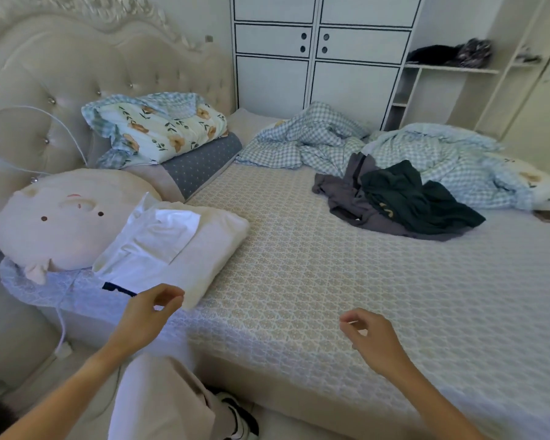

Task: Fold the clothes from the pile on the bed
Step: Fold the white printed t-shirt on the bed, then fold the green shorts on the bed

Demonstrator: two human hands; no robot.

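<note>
A pile of dark clothes lies at the far right of the bed (299, 265): a dark green garment (416, 198) on top of a grey one (346, 198). At the near left sits a stack of folded clothes, a white folded garment (146, 242) on a cream one (216, 246). My left hand (146, 315) hovers just in front of that stack, fingers loosely curled, holding nothing. My right hand (372, 335) hangs over the bare mattress near the front edge, fingers loosely curled and empty.
A round plush pillow (54, 223) lies left of the folded stack. A floral quilt (159, 128) rests on a grey pillow by the headboard. A crumpled checked duvet (394, 150) fills the far right. A wardrobe (318, 52) and shelves stand behind.
</note>
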